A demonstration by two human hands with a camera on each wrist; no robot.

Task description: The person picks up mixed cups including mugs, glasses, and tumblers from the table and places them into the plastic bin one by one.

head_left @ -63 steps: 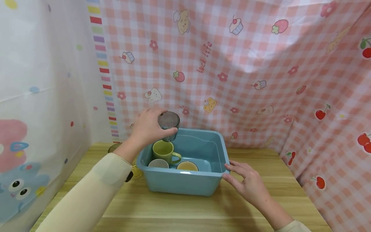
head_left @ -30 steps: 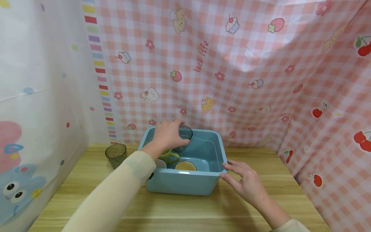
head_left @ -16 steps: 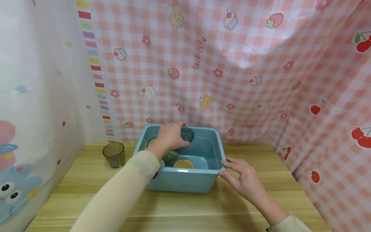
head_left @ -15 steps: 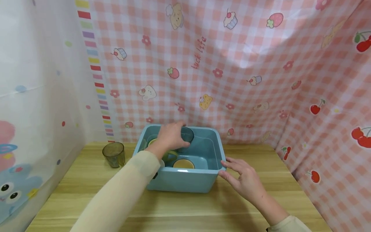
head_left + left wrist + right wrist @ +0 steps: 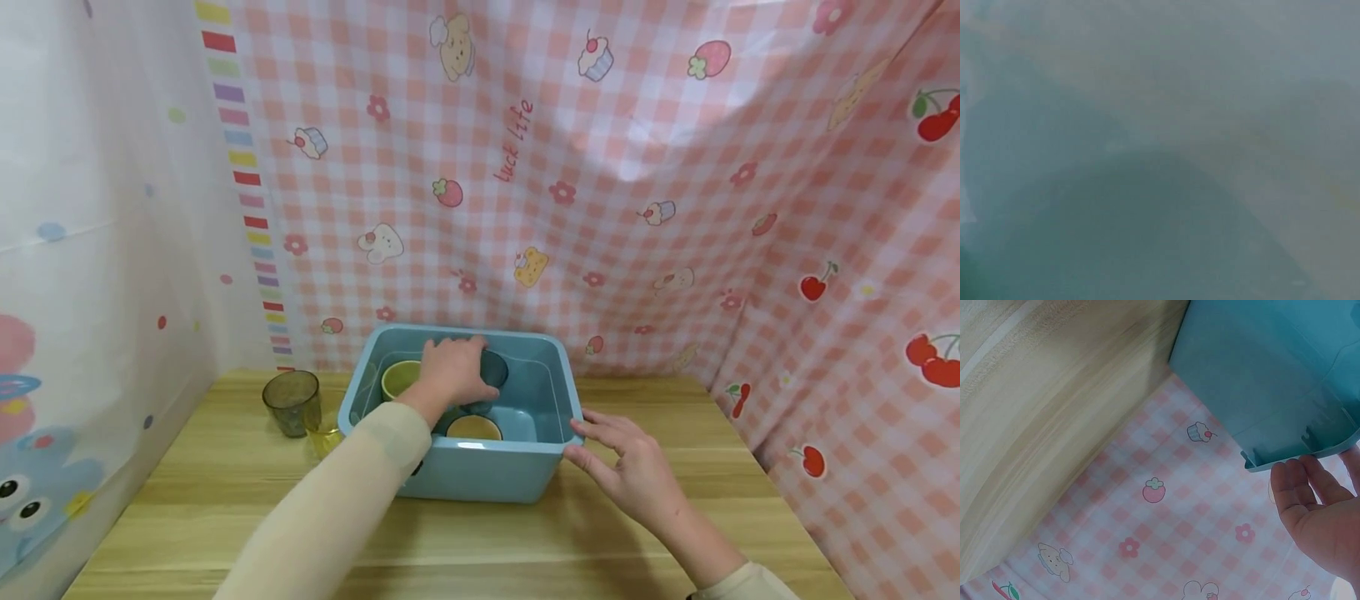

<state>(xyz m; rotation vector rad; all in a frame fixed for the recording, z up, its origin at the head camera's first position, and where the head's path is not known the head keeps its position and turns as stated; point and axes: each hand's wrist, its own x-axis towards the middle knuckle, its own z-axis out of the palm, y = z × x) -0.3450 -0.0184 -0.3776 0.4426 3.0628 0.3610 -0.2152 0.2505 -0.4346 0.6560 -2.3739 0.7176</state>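
A light blue plastic basin [image 5: 487, 473] stands on the table. Inside it my left hand [image 5: 452, 373] grips a dark smoky drinking glass [image 5: 495, 372] by its side, fingers at the back and thumb in front. The glass is low, near the basin's back wall; whether its base touches the floor is hidden. Left of the hand is a green mug [image 5: 399, 380], and in front a cup with a yellow inside [image 5: 474, 428]. My right hand [image 5: 633, 465] holds the basin's rim at the front right corner; the right wrist view shows its fingers [image 5: 1297, 481] on the rim. The left wrist view is blurred.
Left of the basin, an olive-brown glass [image 5: 292, 404] stands on the wooden table [image 5: 180, 500]. Beside it is a clear yellow glass [image 5: 324, 437], partly behind the left sleeve [image 5: 337, 508]. Pink checked cloth [image 5: 615, 150] hangs behind and to the right.
My left hand has carried the dark glass from above the basin's left side rightward and down into the basin, slightly lower in the last half second. The right hand has stayed at the corner.
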